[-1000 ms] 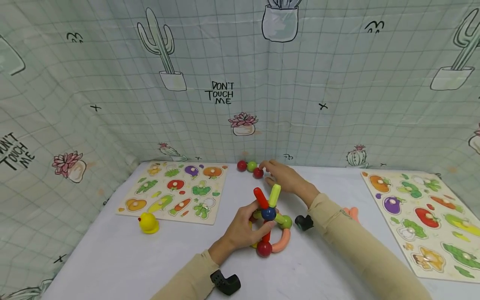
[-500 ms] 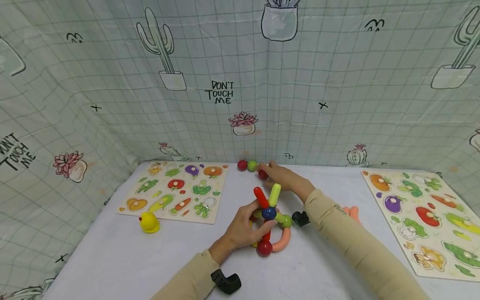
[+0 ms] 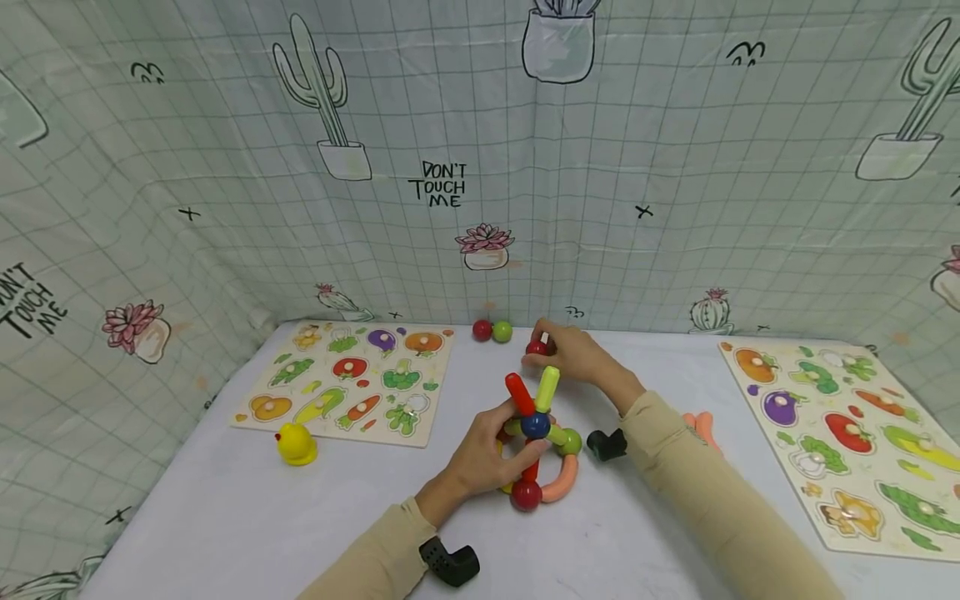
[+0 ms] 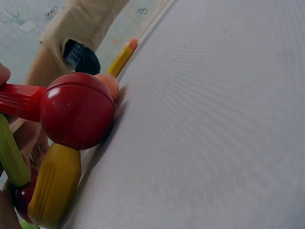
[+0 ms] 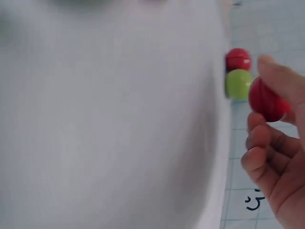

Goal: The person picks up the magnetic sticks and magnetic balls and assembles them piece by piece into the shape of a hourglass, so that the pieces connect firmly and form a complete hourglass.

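Near the middle of the table my left hand (image 3: 487, 458) grips a structure built of coloured rods and balls. A blue ball (image 3: 536, 426) tops it, with a red rod (image 3: 517, 392) and a light green rod (image 3: 548, 388) pointing up. In the left wrist view, a large red ball (image 4: 78, 112) of the structure joins a yellow rod (image 4: 57, 183). Toward the back, my right hand (image 3: 577, 357) pinches a loose red ball (image 5: 267, 100) between thumb and fingers. Another red ball (image 3: 482, 330) and a green ball (image 3: 502, 332) sit side by side at the back edge.
Puzzle boards with vegetable pictures lie at the left (image 3: 341, 383) and right (image 3: 847, 450). A yellow rubber duck (image 3: 297, 445) stands at the left board's front edge. Salmon-coloured curved pieces (image 3: 703, 432) lie beside the right forearm. A printed cloth (image 3: 600, 167) hangs behind the table.
My right hand has taken hold of the red ball and drawn it rightward, away from the other red ball and the green one. The left hand and the structure stay in place.
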Action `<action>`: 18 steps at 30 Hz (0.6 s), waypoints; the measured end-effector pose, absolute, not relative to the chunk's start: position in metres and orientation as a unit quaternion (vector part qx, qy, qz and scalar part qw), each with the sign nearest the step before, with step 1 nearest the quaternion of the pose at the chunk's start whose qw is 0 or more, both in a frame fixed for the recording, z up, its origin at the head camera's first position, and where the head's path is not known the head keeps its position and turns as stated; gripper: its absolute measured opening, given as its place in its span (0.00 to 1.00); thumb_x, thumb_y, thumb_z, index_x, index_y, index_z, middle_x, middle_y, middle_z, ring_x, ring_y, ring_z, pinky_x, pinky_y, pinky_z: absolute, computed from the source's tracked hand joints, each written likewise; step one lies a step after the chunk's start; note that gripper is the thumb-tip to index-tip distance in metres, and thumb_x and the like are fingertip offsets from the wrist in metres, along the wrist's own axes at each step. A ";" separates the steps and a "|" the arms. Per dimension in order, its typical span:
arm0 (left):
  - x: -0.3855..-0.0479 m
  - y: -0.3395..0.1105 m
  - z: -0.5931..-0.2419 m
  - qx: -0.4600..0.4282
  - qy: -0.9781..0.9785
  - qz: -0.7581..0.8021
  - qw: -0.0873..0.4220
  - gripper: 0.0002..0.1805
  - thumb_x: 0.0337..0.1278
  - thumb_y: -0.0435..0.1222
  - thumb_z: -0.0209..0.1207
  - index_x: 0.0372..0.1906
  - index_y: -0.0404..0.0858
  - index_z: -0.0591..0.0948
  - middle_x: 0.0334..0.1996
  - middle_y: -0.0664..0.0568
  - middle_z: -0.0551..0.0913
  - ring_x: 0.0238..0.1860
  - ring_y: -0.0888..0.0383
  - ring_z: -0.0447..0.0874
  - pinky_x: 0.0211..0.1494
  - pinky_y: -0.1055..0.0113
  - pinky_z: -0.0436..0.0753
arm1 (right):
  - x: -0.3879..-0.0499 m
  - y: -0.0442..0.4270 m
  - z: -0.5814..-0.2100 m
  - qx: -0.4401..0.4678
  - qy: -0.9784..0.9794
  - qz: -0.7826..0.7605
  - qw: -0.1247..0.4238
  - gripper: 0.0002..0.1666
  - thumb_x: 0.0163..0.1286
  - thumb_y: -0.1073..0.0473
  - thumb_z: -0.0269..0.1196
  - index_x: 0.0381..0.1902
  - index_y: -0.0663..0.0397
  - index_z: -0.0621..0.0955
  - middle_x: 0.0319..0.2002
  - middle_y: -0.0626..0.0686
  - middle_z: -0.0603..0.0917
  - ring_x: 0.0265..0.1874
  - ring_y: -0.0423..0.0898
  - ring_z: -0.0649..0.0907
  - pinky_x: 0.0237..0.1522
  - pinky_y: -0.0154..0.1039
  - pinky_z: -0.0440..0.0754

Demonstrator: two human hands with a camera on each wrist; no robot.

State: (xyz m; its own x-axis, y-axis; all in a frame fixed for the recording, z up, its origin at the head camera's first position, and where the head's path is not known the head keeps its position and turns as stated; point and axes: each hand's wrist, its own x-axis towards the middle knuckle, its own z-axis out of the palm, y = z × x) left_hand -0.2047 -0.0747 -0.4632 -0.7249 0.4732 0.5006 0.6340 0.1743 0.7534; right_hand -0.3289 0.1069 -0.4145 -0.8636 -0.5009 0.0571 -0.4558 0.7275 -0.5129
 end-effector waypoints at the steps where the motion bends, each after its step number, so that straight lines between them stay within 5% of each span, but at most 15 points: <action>1: -0.205 -0.075 -0.463 -0.362 -0.762 -0.531 0.074 0.17 0.59 0.37 0.58 0.53 0.41 0.74 0.46 0.50 0.84 0.42 0.63 0.79 0.46 0.70 0.80 | -0.327 0.109 -0.414 -0.254 0.923 -0.287 0.033 0.20 0.61 0.45 0.65 0.42 0.50 0.74 0.25 0.51 0.78 0.23 0.44 0.73 0.25 0.35 0.69; 8: -0.205 -0.075 -0.463 -0.360 -0.764 -0.530 0.071 0.17 0.58 0.37 0.59 0.53 0.42 0.73 0.46 0.50 0.84 0.43 0.63 0.80 0.47 0.69 0.80 | -0.310 0.119 -0.401 -0.203 0.874 -0.442 0.007 0.23 0.59 0.40 0.65 0.42 0.49 0.75 0.26 0.59 0.82 0.18 0.45 0.74 0.21 0.36 0.72; 18: -0.203 -0.075 -0.462 -0.357 -0.763 -0.535 0.062 0.19 0.57 0.36 0.59 0.54 0.41 0.73 0.47 0.49 0.84 0.45 0.62 0.80 0.50 0.68 0.80 | -0.270 0.117 -0.362 -0.211 0.801 -0.559 -0.016 0.12 0.66 0.58 0.62 0.42 0.58 0.73 0.22 0.50 0.78 0.12 0.40 0.67 0.15 0.32 0.65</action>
